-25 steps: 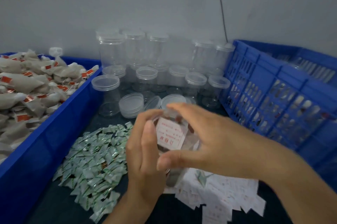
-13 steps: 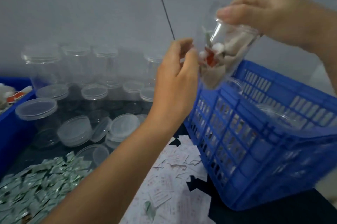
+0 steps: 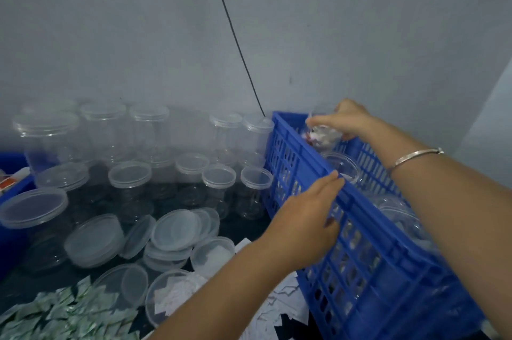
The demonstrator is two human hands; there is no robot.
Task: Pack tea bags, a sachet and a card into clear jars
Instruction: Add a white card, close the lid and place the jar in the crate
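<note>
I see my right hand (image 3: 346, 120) curled round a filled jar (image 3: 322, 134), holding it at the far end of the blue crate (image 3: 304, 151), about level with the rim. My left hand (image 3: 307, 217) rests against the crate's near rim with fairly straight fingers, gripping nothing. Empty jars (image 3: 130, 181) and loose lids (image 3: 174, 231) crowd the table to the left. Sachets (image 3: 69, 314) and cards (image 3: 279, 309) lie nearer me.

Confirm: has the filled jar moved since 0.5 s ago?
Yes. Against the blue crate, the filled jar in the right hand has dropped from well above the rim into the crate's far end.
</note>
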